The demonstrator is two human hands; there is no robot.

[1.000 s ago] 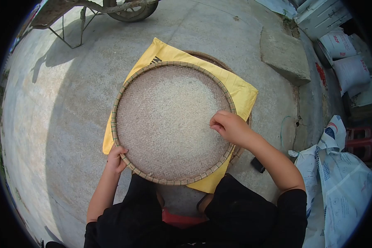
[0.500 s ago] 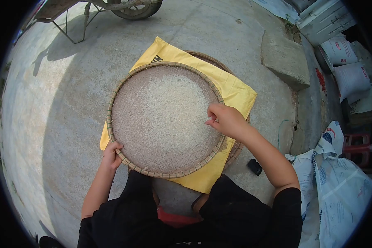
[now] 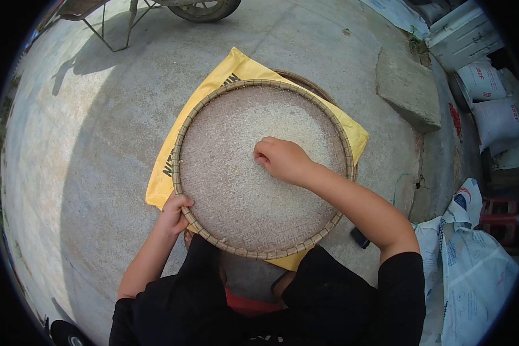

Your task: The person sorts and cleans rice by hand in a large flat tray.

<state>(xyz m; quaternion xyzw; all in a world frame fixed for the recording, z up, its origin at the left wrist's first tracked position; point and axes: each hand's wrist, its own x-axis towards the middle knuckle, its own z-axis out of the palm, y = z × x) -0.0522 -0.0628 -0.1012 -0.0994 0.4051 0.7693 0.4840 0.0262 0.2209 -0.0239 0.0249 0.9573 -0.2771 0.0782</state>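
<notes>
Concrete flr [image 3: 121, 115]; L hand [image 3: 175, 213] grips tray rim [image 3: 177, 155], R hand [image 3: 284, 160] pinched abv grain [image 3: 294, 124], contents unclear.

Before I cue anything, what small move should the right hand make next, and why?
Perhaps lower the right hand slightly to the pale grains: it appears poised above them, fingers curled together, while the left hand grips the woven tray by its rim. Whether the fingers hold anything is hidden.
</notes>
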